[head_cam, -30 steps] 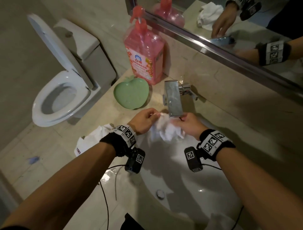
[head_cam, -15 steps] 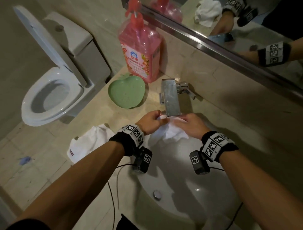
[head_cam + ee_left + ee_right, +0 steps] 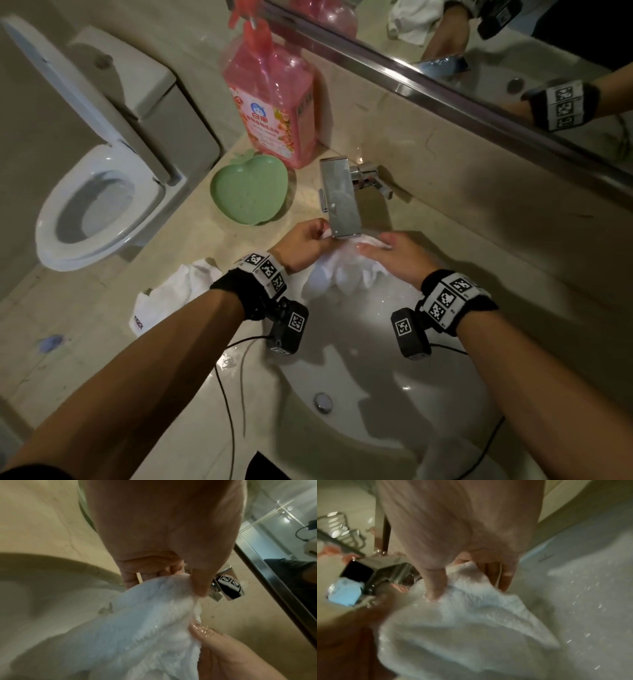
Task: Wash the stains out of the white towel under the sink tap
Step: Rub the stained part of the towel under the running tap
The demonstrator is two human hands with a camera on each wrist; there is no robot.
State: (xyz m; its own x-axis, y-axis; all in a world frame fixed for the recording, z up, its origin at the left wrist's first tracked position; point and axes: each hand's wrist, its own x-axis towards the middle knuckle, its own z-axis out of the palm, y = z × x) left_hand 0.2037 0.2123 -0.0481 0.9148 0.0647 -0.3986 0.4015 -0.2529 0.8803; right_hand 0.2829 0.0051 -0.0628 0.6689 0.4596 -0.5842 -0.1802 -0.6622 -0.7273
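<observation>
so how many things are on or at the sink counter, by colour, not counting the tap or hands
white: 2, the towel both hands hold under the tap and a second cloth lying on the counter
pink: 1, the pump bottle
green: 1, the apple-shaped dish
total: 4

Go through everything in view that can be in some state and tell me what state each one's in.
white towel: wet, bunched, held under the tap over the sink
left hand: pinches the towel's top edge
right hand: grips the towel
tap: running; droplets spatter the sink
toilet: lid up, seat down
pink pump bottle: upright
green dish: empty
second white cloth: crumpled on the counter
</observation>
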